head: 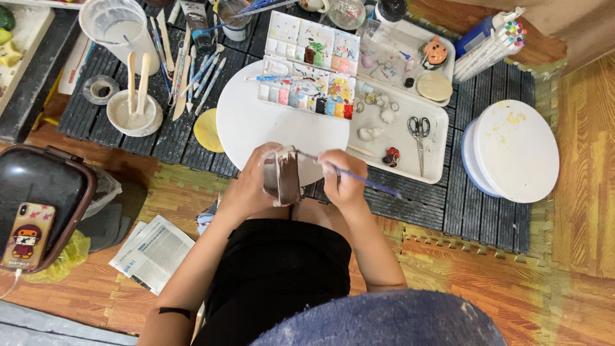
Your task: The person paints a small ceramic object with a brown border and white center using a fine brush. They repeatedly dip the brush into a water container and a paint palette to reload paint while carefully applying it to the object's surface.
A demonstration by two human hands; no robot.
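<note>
left hand (pixel 253 186): fingers wrap brown clay piece (pixel 286 176) | right hand (pixel 343 179): fingers pinch thin brush (pixel 359 177), tip beside left fingers | keep piece steady, use light strokes

Left hand (pixel 251 186) hid most of the brown piece (pixel 286 178). Brush (pixel 359 177) tip was too small to see. Cup (pixel 120 29) far above the left hand was cut off at the pic's top edge.

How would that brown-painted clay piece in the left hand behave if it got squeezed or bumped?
The brown clay piece looks thin-walled, so it is probably rigid but brittle. Its brown coat may be wet under the paintbrush, so likely smudgy and slippery. The left hand cups it alone, suggesting it is fairly light.
</note>
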